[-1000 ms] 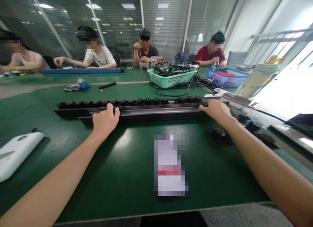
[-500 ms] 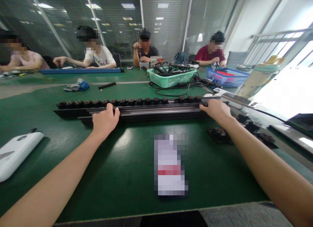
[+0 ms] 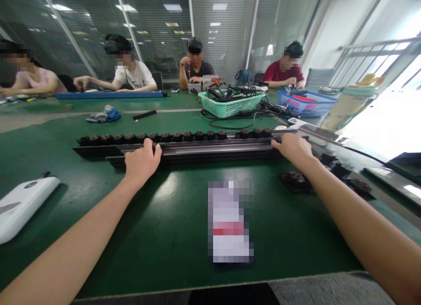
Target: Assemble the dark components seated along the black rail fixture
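Observation:
A long black rail with a shiny grey groove lies crosswise on the green table in front of me. My left hand is closed over its left part, thumb and index finger bent on the upper edge. Toward the right end, my right hand is closed round the same rail, its fingertips partly hidden. Just behind lies a second black rail, topped by a row of several small black parts with brownish centres. A gap shows in the row toward the right.
A phone-like object, blurred out, lies near the front edge. Left is a white device; loose black parts lie by my right forearm. A green basket of cables and a blue basket stand farther back. Several people sit opposite.
My right hand has slid very slightly to the right along the rail. My left hand and the rails look almost the same.

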`<move>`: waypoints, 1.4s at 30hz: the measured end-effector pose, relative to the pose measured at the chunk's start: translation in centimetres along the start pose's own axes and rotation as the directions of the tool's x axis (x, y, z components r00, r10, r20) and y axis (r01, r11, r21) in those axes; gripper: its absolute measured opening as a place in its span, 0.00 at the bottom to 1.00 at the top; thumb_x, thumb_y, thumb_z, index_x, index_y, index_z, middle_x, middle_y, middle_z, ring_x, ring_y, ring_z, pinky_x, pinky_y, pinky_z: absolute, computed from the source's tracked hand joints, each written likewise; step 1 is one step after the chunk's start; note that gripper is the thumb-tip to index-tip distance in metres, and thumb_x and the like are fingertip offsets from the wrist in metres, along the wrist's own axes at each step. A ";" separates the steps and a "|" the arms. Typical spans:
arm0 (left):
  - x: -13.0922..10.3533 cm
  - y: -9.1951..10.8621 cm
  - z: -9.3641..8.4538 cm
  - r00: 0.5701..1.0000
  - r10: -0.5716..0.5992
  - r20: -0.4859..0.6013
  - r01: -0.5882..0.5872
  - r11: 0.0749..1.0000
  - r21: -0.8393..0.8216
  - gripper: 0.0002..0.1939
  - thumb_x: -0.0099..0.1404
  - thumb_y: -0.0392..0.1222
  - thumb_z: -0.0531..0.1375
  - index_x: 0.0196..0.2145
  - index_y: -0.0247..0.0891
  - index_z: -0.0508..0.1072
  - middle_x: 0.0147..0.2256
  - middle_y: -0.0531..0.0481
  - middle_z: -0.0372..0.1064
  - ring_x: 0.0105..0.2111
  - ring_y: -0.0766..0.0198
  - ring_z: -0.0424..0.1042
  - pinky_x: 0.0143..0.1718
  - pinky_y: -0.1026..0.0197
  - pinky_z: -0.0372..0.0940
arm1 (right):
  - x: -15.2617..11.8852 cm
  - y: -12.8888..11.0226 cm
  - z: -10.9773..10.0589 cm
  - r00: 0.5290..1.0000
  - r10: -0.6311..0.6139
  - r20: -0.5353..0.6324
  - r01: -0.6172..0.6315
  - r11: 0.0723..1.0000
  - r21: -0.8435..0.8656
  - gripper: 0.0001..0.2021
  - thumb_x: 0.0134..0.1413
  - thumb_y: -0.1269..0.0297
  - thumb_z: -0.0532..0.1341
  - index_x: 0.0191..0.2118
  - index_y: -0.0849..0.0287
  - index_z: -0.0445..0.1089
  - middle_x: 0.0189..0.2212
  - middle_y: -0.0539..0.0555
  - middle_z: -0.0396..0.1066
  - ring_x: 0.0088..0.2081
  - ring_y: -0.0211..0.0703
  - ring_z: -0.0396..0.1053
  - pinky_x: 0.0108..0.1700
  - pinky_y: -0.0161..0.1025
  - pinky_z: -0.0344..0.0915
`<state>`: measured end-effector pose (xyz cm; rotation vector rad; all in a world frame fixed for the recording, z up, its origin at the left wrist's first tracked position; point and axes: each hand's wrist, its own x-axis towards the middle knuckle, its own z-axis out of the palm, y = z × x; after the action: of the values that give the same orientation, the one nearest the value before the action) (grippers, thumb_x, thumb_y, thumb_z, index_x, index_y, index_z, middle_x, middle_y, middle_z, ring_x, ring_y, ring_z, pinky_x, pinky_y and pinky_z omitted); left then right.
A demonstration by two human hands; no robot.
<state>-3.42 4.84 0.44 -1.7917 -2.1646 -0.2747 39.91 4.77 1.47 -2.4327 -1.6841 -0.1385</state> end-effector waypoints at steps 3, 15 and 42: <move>0.0 0.0 0.0 1.000 -0.004 0.004 0.004 1.000 -0.006 0.31 0.73 0.54 0.38 0.56 0.30 0.68 0.39 0.31 0.79 0.43 0.41 0.78 0.48 0.47 0.63 | 0.0 0.0 0.0 0.999 0.038 0.022 -0.037 0.999 -0.036 0.23 0.65 0.50 0.56 0.47 0.67 0.77 0.47 0.74 0.76 0.48 0.63 0.75 0.48 0.53 0.69; 0.0 0.0 0.2 1.000 -0.007 -0.009 0.007 1.000 -0.004 0.32 0.73 0.54 0.38 0.56 0.30 0.68 0.39 0.31 0.78 0.43 0.40 0.78 0.48 0.47 0.63 | -0.1 0.7 0.8 0.997 0.021 -0.074 -0.028 0.996 -0.090 0.32 0.64 0.42 0.53 0.55 0.66 0.76 0.58 0.76 0.67 0.59 0.71 0.64 0.54 0.61 0.63; -0.1 0.0 0.3 1.000 -0.014 -0.013 0.014 1.000 -0.010 0.31 0.73 0.54 0.39 0.56 0.30 0.68 0.40 0.31 0.78 0.44 0.41 0.78 0.48 0.47 0.63 | 0.6 1.1 0.1 0.998 0.052 0.031 -0.049 0.996 -0.081 0.27 0.64 0.44 0.56 0.50 0.64 0.77 0.48 0.71 0.76 0.48 0.62 0.75 0.45 0.49 0.71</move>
<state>-3.43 4.86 0.18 -1.7752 -2.1716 -0.2997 41.16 5.00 1.36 -2.5469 -1.6600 -0.1621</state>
